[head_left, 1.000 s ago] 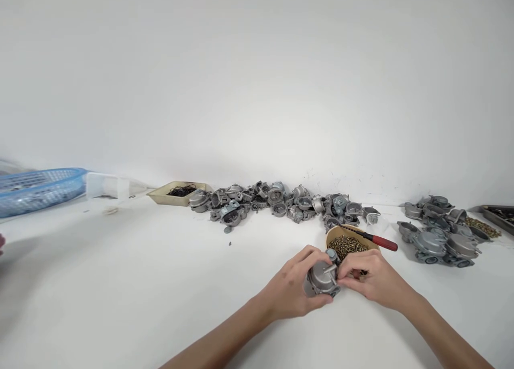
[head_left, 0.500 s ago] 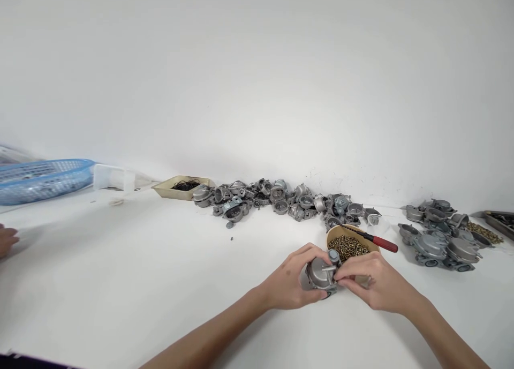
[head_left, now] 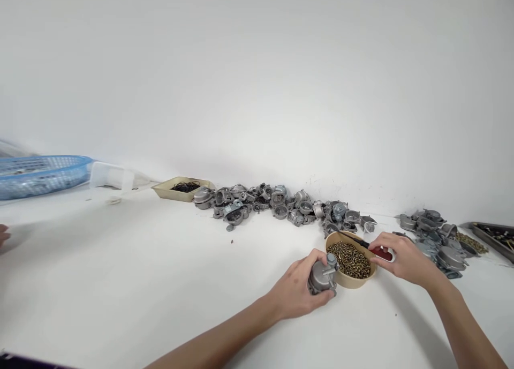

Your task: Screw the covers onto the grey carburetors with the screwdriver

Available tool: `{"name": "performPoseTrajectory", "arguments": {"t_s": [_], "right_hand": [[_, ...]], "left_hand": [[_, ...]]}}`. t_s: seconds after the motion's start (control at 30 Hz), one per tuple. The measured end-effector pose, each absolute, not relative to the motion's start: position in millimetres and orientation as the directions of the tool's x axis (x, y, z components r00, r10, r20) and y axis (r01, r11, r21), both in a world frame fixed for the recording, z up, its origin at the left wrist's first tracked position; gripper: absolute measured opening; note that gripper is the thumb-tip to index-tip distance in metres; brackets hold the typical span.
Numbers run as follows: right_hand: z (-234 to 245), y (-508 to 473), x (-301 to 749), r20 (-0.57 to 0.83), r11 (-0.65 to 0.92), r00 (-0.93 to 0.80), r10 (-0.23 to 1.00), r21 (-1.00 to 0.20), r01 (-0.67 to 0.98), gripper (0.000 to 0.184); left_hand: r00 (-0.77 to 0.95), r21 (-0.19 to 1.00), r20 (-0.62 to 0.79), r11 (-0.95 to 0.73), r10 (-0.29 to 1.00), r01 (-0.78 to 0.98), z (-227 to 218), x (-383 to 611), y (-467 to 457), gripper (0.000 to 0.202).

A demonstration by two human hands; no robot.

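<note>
My left hand [head_left: 295, 291] is closed around a grey metal carburetor [head_left: 321, 277], held upright just left of the screw bowl. With its fingers on the red handle of a screwdriver [head_left: 381, 253], my right hand [head_left: 407, 259] is closed at the bowl's right edge. The screwdriver's dark shaft lies over the far rim, pointing left. Brass-coloured screws [head_left: 348, 259] fill the tan bowl [head_left: 352, 284].
Along the wall runs a heap of carburetor parts [head_left: 281, 211]; another pile [head_left: 429, 224] is at right. A tray of black rings [head_left: 174, 192], a blue basket [head_left: 60, 176] and a dark tray [head_left: 493, 238] stand farther out. Another person's hand [head_left: 3, 234] shows at the left edge.
My right hand has left the carburetor and moved right to the screwdriver handle, taking hold of it. My left hand still holds the carburetor. The other person's hand has shifted left.
</note>
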State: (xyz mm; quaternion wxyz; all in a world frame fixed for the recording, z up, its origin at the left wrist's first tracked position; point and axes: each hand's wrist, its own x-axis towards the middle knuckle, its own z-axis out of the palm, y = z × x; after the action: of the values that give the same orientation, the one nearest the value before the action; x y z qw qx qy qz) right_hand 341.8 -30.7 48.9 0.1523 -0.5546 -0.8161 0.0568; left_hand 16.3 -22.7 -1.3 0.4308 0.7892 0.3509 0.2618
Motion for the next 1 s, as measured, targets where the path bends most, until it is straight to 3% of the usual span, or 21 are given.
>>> {"name": "performPoseTrajectory", "arguments": {"t_s": [0.1, 0.27, 0.4, 0.63, 0.83, 0.93, 1.0], "right_hand": [[44.2, -28.8, 336.3, 0.206, 0.353, -0.309, 0.929, -0.231, 0.907, 0.016], [33.7, -17.7, 343.4, 0.278, 0.321, -0.25, 0.927, -0.248, 0.914, 0.024], [34.1, -15.0, 342.3, 0.307, 0.314, -0.228, 0.924, -0.268, 0.911, 0.018], [71.0, -13.6, 335.7, 0.419, 0.35, -0.21, 0.883, -0.293, 0.89, 0.024], [139.5, -23.9, 313.7, 0.59, 0.547, -0.28, 0.758, -0.341, 0.764, 0.028], [153.1, -37.6, 293.0, 0.711, 0.707, -0.312, 0.63, -0.358, 0.61, 0.016], [152.3, -45.1, 280.9, 0.755, 0.808, -0.379, 0.536, -0.328, 0.49, 0.019]], "left_hand": [[0.605, 0.856, 0.126, -0.394, 0.786, 0.335, -5.2, 16.5, -20.9, 0.047], [0.595, 0.845, 0.13, -0.402, 0.793, 0.352, -8.8, 16.6, -22.1, 0.048], [0.608, 0.813, 0.127, -0.434, 0.784, 0.389, -6.2, 15.9, -23.8, 0.052], [0.654, 0.747, 0.15, -0.518, 0.742, 0.416, -3.6, 14.7, -17.2, 0.059], [0.758, 0.784, 0.157, -0.547, 0.633, 0.294, 0.5, 2.2, -12.2, 0.057], [0.792, 0.78, 0.224, -0.592, 0.569, 0.205, 0.3, -1.8, -9.3, 0.053], [0.783, 0.762, 0.278, -0.624, 0.556, 0.172, -1.2, -2.5, -6.9, 0.052]]}}
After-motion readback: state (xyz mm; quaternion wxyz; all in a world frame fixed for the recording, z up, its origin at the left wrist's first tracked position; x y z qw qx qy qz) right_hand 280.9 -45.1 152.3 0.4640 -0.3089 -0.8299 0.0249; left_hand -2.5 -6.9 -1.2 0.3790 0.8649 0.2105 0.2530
